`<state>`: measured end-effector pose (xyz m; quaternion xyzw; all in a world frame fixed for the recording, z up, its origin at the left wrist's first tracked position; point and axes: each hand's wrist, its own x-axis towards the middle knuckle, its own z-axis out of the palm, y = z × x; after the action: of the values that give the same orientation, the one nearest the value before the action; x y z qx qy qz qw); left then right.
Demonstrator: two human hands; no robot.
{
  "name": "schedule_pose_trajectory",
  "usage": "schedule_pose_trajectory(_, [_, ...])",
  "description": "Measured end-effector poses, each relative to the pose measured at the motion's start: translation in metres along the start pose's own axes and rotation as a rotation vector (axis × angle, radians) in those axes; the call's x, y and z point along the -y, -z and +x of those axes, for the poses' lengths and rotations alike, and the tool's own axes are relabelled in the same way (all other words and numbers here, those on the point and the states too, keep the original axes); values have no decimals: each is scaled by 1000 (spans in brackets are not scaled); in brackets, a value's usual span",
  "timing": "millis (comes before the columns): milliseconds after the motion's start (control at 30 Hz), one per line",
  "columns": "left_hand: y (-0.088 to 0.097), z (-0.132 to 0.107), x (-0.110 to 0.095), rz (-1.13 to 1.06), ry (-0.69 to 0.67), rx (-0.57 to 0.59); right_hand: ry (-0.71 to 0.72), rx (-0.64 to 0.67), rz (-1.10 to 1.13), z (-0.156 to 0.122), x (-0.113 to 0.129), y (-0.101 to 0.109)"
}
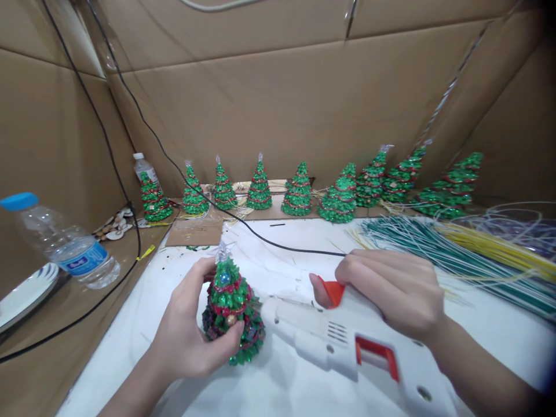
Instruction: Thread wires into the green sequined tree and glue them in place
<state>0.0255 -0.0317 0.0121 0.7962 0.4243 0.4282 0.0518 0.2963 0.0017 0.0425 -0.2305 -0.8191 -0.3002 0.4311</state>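
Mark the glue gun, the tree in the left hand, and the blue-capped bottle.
Glue gun point(336, 332): head view, on the side vents.
Tree point(226, 300): head view, mid-height on its front.
Blue-capped bottle point(84, 258): head view, on the label.

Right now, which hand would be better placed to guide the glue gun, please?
Probably the right hand: it holds the glue gun, tip pointing at the Christmas tree, while the left hand grips that tree.

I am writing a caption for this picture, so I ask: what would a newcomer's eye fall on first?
Most likely the glittering green tree in the left hand, low, left of centre, with the white glue gun in the right hand pointed at it. Behind, similar trees line the cardboard wall, and coloured strands lie at the right.
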Motion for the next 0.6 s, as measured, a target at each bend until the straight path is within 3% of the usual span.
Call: schedule_pose_trajectory(600, [2,1,-1,-25,-8,4,-167,176,17,-8,-2,-6])
